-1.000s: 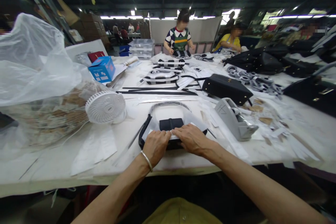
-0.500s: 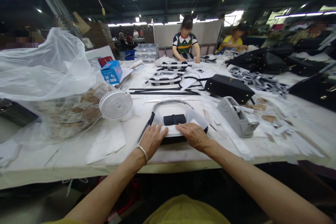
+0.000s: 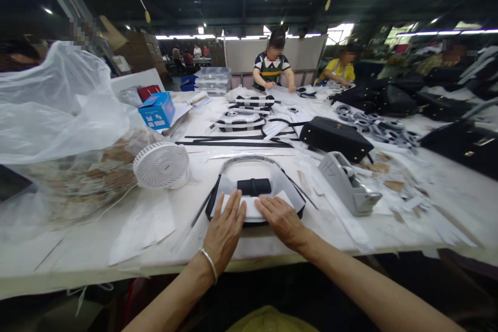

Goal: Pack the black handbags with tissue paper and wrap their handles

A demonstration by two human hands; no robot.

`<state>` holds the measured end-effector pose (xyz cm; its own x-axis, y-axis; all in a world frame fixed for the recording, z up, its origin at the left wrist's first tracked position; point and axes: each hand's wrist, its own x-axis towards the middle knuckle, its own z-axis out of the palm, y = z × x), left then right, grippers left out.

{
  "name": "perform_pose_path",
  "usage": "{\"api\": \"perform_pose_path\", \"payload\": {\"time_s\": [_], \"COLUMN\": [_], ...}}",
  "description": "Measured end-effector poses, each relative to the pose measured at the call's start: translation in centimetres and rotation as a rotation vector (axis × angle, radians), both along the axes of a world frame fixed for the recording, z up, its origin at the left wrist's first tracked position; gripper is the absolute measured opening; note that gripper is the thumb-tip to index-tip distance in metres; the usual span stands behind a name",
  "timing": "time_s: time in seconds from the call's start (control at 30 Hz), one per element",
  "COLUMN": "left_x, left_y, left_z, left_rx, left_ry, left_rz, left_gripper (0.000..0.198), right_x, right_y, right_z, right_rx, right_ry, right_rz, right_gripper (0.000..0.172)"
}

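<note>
A black handbag (image 3: 300, 211) lies in front of me near the table's front edge, its curved handle (image 3: 252, 160) pointing away from me. White tissue-like sheet (image 3: 287, 185) covers much of its front. A dark tab (image 3: 254, 187) shows uncovered in the middle. My left hand (image 3: 225, 229) rests flat on the lower left of a folded white sheet (image 3: 251, 209) over the bag, fingers stretched out. On the sheet's right side lies my right hand (image 3: 280, 219), also flat with fingers extended. Neither hand grips anything.
A white fan (image 3: 161, 165) and a large clear plastic bag of scraps (image 3: 89, 176) stand left. A grey tape dispenser (image 3: 342, 181) is at right. Behind are a black bag (image 3: 334, 137), black strips (image 3: 237, 143) and a blue box (image 3: 157, 110). Co-workers sit across the table.
My left hand has turned to point more forward and lies flatter on the white sheet. The sheet's near part now looks flatter, and the handbag sits straighter before me. The view has shifted slightly.
</note>
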<state>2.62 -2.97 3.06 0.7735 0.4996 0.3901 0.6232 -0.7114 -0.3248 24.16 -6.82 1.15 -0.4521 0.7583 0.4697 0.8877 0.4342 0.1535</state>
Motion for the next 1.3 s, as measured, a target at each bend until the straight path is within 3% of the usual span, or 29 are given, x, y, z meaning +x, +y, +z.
{"api": "perform_pose_path", "payload": {"time_s": [0.13,0.33,0.43,0.6,0.67,0.73,0.87,1.0,1.13,1.3], "left_x": [1.4,0.9,0.9,1.3,1.4,1.6,1.7,1.6,1.6,1.8], "left_y": [0.6,1.2,0.9,0.0,0.0,0.4,1.5,2.3,2.8,2.8], "left_z": [-1.2,-3.3,-3.2,-2.3,-1.8,-1.2,-0.1,1.7,3.1,2.8], "left_rx": [-0.032,-0.080,-0.091,-0.168,-0.203,-0.225,-0.290,-0.445,-0.540,-0.497], "left_ry": [-0.006,-0.055,-0.046,0.058,0.118,0.158,0.171,0.169,0.206,0.246], "left_rz": [-0.058,-0.068,-0.064,-0.052,-0.058,-0.060,-0.091,-0.117,-0.108,-0.130], "left_gripper": [0.056,0.063,0.063,0.067,0.067,0.062,0.057,0.065,0.065,0.068], "right_x": [-0.3,2.2,4.5,5.7,5.5,5.3,5.2,5.1,4.9,4.8], "right_y": [0.2,0.9,0.8,-0.1,-0.4,-0.5,-0.2,-0.1,-0.1,-0.3], "right_z": [0.7,5.2,4.9,0.4,-0.5,-0.4,1.6,2.8,2.5,2.1], "right_rx": [-0.041,-0.206,-0.224,-0.159,-0.161,-0.199,-0.312,-0.385,-0.406,-0.423], "right_ry": [-0.015,-0.243,-0.271,-0.075,-0.011,0.020,0.018,0.039,0.057,0.065], "right_rz": [-0.039,0.089,0.142,0.104,0.083,0.075,0.093,0.101,0.068,0.039], "right_gripper": [0.034,0.034,0.036,0.044,0.047,0.052,0.059,0.061,0.062,0.073]}}
